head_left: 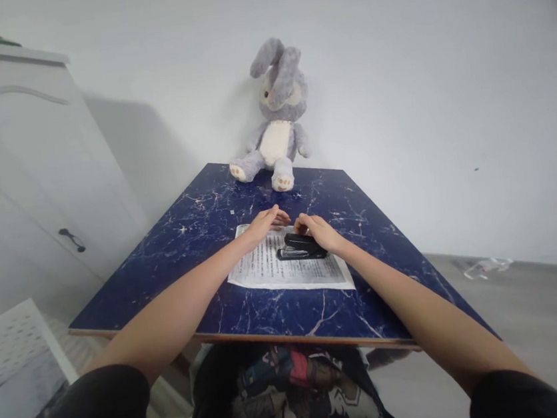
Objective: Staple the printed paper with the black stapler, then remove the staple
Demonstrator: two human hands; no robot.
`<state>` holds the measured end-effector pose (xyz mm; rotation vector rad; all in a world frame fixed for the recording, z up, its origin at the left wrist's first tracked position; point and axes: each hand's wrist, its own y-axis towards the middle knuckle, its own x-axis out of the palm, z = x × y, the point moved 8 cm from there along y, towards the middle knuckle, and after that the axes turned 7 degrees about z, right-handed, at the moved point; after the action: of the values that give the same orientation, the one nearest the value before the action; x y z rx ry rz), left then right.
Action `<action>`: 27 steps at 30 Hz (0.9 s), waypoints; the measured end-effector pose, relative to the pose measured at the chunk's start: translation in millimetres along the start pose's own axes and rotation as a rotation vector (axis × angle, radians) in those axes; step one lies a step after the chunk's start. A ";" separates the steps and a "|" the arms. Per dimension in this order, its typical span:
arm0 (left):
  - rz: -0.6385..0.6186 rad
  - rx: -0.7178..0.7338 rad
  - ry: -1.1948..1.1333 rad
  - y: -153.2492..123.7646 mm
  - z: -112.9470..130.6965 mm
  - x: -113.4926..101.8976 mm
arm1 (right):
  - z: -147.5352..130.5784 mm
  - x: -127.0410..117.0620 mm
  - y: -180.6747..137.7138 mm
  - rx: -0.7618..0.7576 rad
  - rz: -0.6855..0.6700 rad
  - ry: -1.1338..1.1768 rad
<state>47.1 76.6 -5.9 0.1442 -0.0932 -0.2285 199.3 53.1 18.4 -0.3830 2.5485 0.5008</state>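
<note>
A printed sheet of paper (286,272) lies on the dark blue marbled table (200,231). A black stapler (301,246) rests on the sheet near its far edge. My left hand (268,222) lies at the paper's far edge with its fingers stretched forward and pressed flat. My right hand (317,230) is curled beside and partly over the stapler's far right end, touching it. The two hands almost meet at the fingertips.
A grey and cream plush rabbit (276,125) sits at the table's far edge against the white wall. A white cabinet (13,172) stands to the left. Grey floor with a clear plastic scrap (484,268) lies to the right.
</note>
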 end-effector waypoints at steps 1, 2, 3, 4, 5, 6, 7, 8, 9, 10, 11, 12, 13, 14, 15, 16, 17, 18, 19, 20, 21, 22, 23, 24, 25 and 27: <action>-0.006 0.005 0.002 -0.4 1.2 0.9 | 1.1 1.0 -0.1 0.006 -0.010 0.011; -0.011 0.009 0.002 -0.8 2.4 1.7 | 3.0 2.0 0.0 0.020 -0.019 0.026; -0.015 0.010 0.000 -1.2 3.5 2.5 | 6.1 2.9 0.3 0.043 -0.026 0.048; -0.020 0.008 -0.004 -1.6 4.4 3.2 | 10.1 3.4 0.7 0.077 -0.029 0.076; -0.024 0.006 -0.011 -2.1 5.4 3.9 | 14.9 3.5 1.1 0.117 -0.026 0.109; -0.027 0.005 -0.019 -2.6 6.4 4.5 | 19.9 3.3 1.5 0.160 -0.020 0.145; -0.032 0.002 -0.027 -3.2 7.4 5.1 | 24.9 2.7 1.9 0.200 -0.010 0.177; -0.037 0.000 -0.034 -3.7 8.2 5.8 | 29.2 1.9 2.2 0.231 0.002 0.201; -0.043 -0.003 -0.038 -4.3 8.9 6.5 | 32.7 1.0 2.6 0.252 0.012 0.218; -0.046 -0.005 -0.040 -4.7 9.5 6.9 | 35.1 0.4 3.0 0.261 0.019 0.225; -0.049 -0.007 -0.039 -5.1 9.7 7.2 | 36.5 -0.2 3.4 0.258 0.025 0.224; -0.053 -0.010 -0.036 -5.5 9.7 7.6 | 36.9 -0.6 3.8 0.246 0.028 0.218; -0.053 -0.012 -0.033 -5.7 9.5 7.6 | 36.7 -0.6 4.1 0.231 0.028 0.209; -0.054 -0.015 -0.029 -5.7 8.9 7.7 | 36.3 -0.5 4.2 0.217 0.028 0.200; -0.054 -0.020 -0.027 -5.8 7.9 7.7 | 35.8 -0.4 4.2 0.205 0.028 0.191; -0.055 -0.026 -0.024 -5.7 6.8 7.8 | 35.3 -0.5 4.1 0.195 0.031 0.183; -0.053 -0.030 -0.022 -5.6 5.6 7.8 | 34.9 -0.6 3.8 0.188 0.033 0.177; -0.050 -0.033 -0.020 -5.4 4.6 7.7 | 34.6 -0.9 3.6 0.182 0.036 0.173; -0.047 -0.036 -0.019 -5.2 3.8 7.7 | 34.2 -1.1 3.5 0.176 0.036 0.171; -0.042 -0.039 -0.019 -4.9 3.2 7.5 | 33.9 -1.2 3.3 0.171 0.035 0.172; -0.033 -0.044 -0.021 -4.5 2.7 6.9 | 33.7 -1.3 3.2 0.167 0.033 0.173; -0.022 -0.052 -0.022 -4.1 2.3 5.8 | 33.7 -1.4 3.2 0.165 0.032 0.175; -0.004 -0.060 -0.022 -3.5 2.4 3.7 | 33.9 -1.4 3.1 0.165 0.032 0.177; 0.023 -0.063 -0.018 -2.6 3.1 0.3 | 34.2 -1.4 3.0 0.165 0.034 0.178; 0.060 -0.059 -0.014 -1.5 4.7 -4.5 | 34.6 -1.4 3.0 0.165 0.037 0.176; 0.140 -0.038 -0.016 0.9 9.1 -16.5 | 35.4 -1.0 2.9 0.161 0.044 0.165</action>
<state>30.3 80.0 2.0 0.0975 -0.1140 -0.0913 214.2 70.7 -8.6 -0.3220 2.7382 0.2874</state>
